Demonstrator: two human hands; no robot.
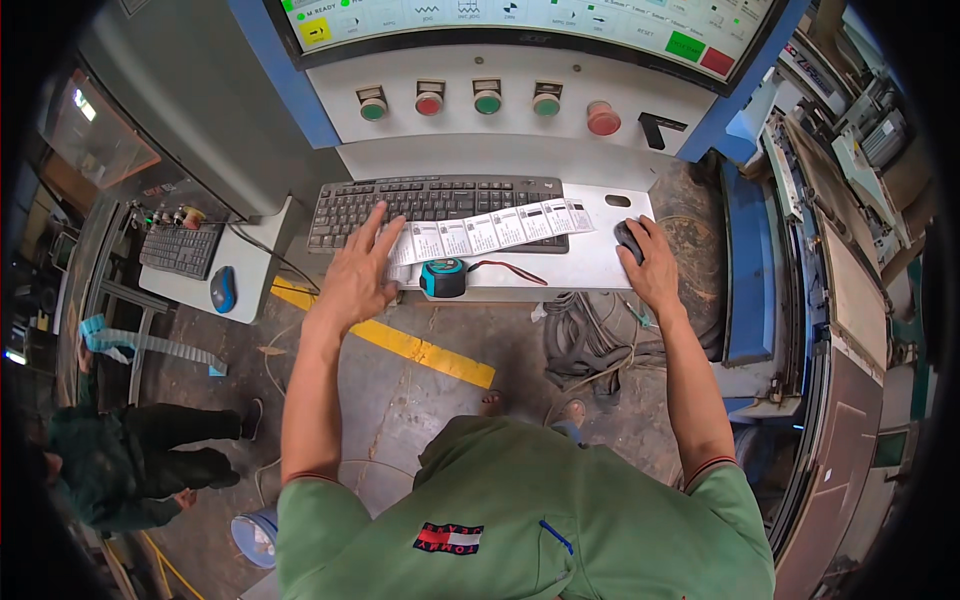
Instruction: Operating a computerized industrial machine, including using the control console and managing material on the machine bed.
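My left hand (352, 270) rests with its fingers apart over the left part of a black keyboard (440, 192). Its fingertips reach the keys. Across the keyboard lies a strip of white printed labels (497, 230), its left end close beside this hand. My right hand (652, 262) is curved over a dark computer mouse (629, 241) at the right end of the white shelf (590, 268). Between the hands, at the shelf's front edge, sits a teal and black tape measure (443, 278) with a dark red wrist cord (510, 270).
Above the shelf are a panel with push buttons (487, 104), a red mushroom button (604, 118) and a monitor (530, 25). At left stand a second keyboard (182, 248) and a blue mouse (222, 288). A person (130, 465) holds a label strip there. Hoses (590, 340) lie below.
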